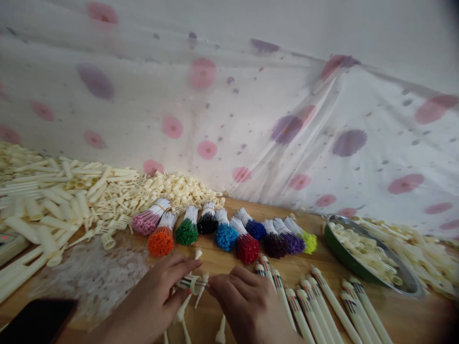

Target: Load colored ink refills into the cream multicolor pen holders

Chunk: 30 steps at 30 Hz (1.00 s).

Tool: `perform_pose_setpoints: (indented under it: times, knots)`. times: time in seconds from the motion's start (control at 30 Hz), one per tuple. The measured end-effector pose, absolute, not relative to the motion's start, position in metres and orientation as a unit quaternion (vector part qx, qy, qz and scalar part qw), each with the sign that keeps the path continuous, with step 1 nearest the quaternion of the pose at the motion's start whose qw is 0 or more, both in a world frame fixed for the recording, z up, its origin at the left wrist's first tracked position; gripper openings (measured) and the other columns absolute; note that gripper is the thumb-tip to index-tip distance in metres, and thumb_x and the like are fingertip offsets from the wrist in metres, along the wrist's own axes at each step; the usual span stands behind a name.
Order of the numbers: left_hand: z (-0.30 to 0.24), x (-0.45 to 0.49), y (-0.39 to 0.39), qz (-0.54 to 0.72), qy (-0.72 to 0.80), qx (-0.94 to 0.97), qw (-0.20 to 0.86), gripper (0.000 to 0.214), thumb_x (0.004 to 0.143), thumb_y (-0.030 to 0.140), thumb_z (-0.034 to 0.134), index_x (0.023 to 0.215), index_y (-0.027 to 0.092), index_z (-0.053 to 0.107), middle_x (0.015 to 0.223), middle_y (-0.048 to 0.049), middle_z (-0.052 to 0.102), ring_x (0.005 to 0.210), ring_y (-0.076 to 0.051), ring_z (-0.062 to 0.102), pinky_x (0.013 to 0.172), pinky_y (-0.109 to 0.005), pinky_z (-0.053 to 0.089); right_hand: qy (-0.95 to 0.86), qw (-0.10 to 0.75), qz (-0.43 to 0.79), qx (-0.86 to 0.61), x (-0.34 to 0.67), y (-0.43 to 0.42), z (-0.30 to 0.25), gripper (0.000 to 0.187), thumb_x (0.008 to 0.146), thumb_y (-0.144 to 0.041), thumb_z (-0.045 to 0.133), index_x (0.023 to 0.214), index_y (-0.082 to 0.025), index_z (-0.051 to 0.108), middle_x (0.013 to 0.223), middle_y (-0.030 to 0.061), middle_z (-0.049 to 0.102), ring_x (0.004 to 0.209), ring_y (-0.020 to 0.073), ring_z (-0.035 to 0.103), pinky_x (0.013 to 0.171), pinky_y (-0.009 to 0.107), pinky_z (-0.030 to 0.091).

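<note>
My left hand [167, 286] is closed around a cream slotted pen part [189, 283], with coloured bits showing in its slots. My right hand [240, 296] pinches thin white pen refills [202, 284] that run into the open end of that part. Under and beside my hands lie loose cream pen pieces [220, 330] with narrow tips. Just beyond stand bundles of refills with coloured ends, among them orange [160, 242], green [187, 231], blue [226, 236] and red [247, 246]. To the right of my right hand lie several assembled multicolour pens [315, 306].
Cream pen barrels and slotted parts [64, 200] are heaped at the left. Small clear plastic pieces [96, 272] lie near a dark phone [38, 319]. A metal bowl [412, 282] of cream parts stands right, beside another heap [412, 243]. A flowered plastic sheet [222, 114] covers the wall.
</note>
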State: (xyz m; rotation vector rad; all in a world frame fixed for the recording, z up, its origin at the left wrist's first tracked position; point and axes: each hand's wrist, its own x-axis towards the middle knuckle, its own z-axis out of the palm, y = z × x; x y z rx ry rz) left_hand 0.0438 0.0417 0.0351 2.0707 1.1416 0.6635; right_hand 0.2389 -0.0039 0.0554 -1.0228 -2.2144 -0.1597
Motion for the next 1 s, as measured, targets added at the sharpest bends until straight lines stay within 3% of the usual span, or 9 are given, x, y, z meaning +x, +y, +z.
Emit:
perform_pose_setpoints:
  times: [0.27, 0.57, 1.0]
  knots:
    - [0.034, 0.043, 0.041, 0.256, 0.439, 0.824, 0.252, 0.054, 0.071, 0.006, 0.046, 0.116, 0.032, 0.061, 0.109, -0.0057, 0.063, 0.105, -0.025, 0.056, 0.092, -0.043, 0.043, -0.877, 0.311, -0.06, -0.362, 0.243, -0.003, 0.06, 0.025, 0.093, -0.014, 0.035, 0.095, -0.011, 0.06, 0.074, 0.0054, 0.068, 0.06, 0.0155, 0.054, 0.051, 0.027, 0.04]
    - [0.039, 0.041, 0.043, 0.259, 0.433, 0.725, 0.469, 0.044, 0.071, 0.012, 0.052, 0.106, 0.034, 0.066, 0.12, 0.0012, 0.061, 0.114, -0.022, 0.052, 0.087, -0.031, 0.048, -0.874, 0.3, -0.064, -0.378, 0.245, -0.006, 0.069, 0.019, 0.092, -0.015, 0.043, 0.095, -0.012, 0.061, 0.073, 0.0041, 0.067, 0.061, 0.015, 0.054, 0.05, 0.027, 0.04]
    - [0.04, 0.04, 0.044, 0.268, 0.428, 0.711, 0.49, 0.039, 0.07, 0.016, 0.058, 0.102, 0.036, 0.069, 0.114, 0.0019, 0.065, 0.113, -0.024, 0.052, 0.094, -0.033, 0.044, -0.863, 0.327, -0.06, -0.381, 0.24, -0.004, 0.061, 0.019, 0.092, -0.014, 0.041, 0.09, -0.013, 0.06, 0.07, 0.0024, 0.066, 0.058, 0.014, 0.052, 0.049, 0.026, 0.04]
